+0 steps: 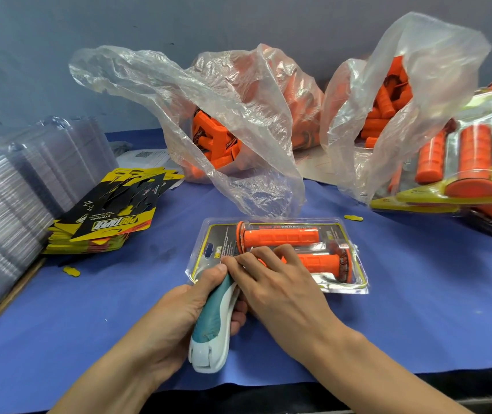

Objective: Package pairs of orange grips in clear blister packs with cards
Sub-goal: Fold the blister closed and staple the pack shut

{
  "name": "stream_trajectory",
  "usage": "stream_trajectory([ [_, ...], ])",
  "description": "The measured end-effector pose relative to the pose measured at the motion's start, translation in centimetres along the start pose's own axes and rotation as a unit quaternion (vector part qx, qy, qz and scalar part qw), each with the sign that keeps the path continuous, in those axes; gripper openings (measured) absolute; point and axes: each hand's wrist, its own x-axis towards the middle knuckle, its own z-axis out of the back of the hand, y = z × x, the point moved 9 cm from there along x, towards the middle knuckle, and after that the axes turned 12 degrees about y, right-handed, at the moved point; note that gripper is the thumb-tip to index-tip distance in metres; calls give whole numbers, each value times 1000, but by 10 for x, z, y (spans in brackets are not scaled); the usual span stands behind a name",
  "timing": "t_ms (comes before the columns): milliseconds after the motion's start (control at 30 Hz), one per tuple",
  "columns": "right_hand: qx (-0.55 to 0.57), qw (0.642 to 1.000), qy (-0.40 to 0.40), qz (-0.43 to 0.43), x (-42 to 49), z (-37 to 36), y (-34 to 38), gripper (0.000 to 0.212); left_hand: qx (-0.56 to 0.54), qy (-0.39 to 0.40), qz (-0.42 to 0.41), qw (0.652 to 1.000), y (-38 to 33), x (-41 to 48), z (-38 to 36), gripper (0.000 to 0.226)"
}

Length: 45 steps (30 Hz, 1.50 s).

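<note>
fingers of the left hand (185, 312) curl tight round a teal-and-white stapler (213, 321), its nose at the near left edge of the blister pack (355, 276). fingers of the right hand (274, 282) lie close together, pressing flat on that pack, which holds two orange grips (280, 236) over a card (224, 240) on the blue cloth (418, 309).

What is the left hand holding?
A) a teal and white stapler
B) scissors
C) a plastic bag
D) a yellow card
A: the left hand grips a teal and white stapler, its nose at the near edge of the blister pack, while the right hand presses down on that pack.
</note>
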Motion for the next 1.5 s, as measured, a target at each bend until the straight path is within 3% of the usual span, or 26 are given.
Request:
stream_trajectory([
  [200, 19, 1000, -1, -13, -1, -4, -6, 43, -5, 28, -6, 1000, -4, -2, -3, 53],
  [333, 13, 999, 10, -38, -6, -11, -11, 54, 18, 62, 60, 996, -4, -12, 8, 62],
  [433, 28, 999, 28, -32, -8, -14, -15, 44, 93, 97, 118, 984, -13, -34, 35, 64],
  [533, 38, 999, 28, -27, -10, -14, -17, 29, 125, -9, 108, 986, -35, -51, 92, 54],
  [600, 47, 998, 20, -26, -11, -12, -18, 24, 150, -128, 57, 979, -53, -54, 133, 68],
  [667, 60, 998, 12, -26, -10, -11, -18, 20, 291, -244, 34, 925, -66, -54, 161, 71],
  [767, 64, 998, 9, -28, -9, -12, -16, 15, 563, -378, 59, 732, -76, -56, 169, 65],
  [800, 62, 998, 11, -29, -9, -12, -16, 14, 607, -389, 65, 690, -76, -54, 163, 64],
  [900, 57, 998, 10, -26, -10, -12, -15, 14, 673, -398, -41, 622, -87, -44, 131, 61],
  [933, 58, 998, 3, -26, -10, -9, -15, 12, 662, -399, -108, 626, -92, -42, 116, 55],
  [967, 60, 998, -7, -27, -11, -6, -14, 10, 626, -391, -167, 653, -97, -40, 102, 47],
  [1033, 67, 997, -26, -29, -13, 0, -13, 10, 501, -333, -212, 770, -94, -22, 85, 35],
  [1100, 68, 997, -36, -27, -15, 4, -10, 15, 371, -250, -138, 884, -72, 8, 73, 34],
  [1167, 65, 997, -36, -20, -18, 6, -8, 21, 299, -169, -71, 936, -48, 33, 59, 24],
  [1267, 65, 997, -30, 2, -21, 7, -8, 22, 224, -130, -52, 964, -36, 46, 47, 10],
  [1400, 63, 997, -34, 40, -26, 12, -5, 19, 166, -150, -7, 975, -28, 49, 56, 22],
  [1500, 52, 996, -36, 55, -28, 17, 3, 21, 204, -164, -16, 965, -33, 50, 58, 28],
])
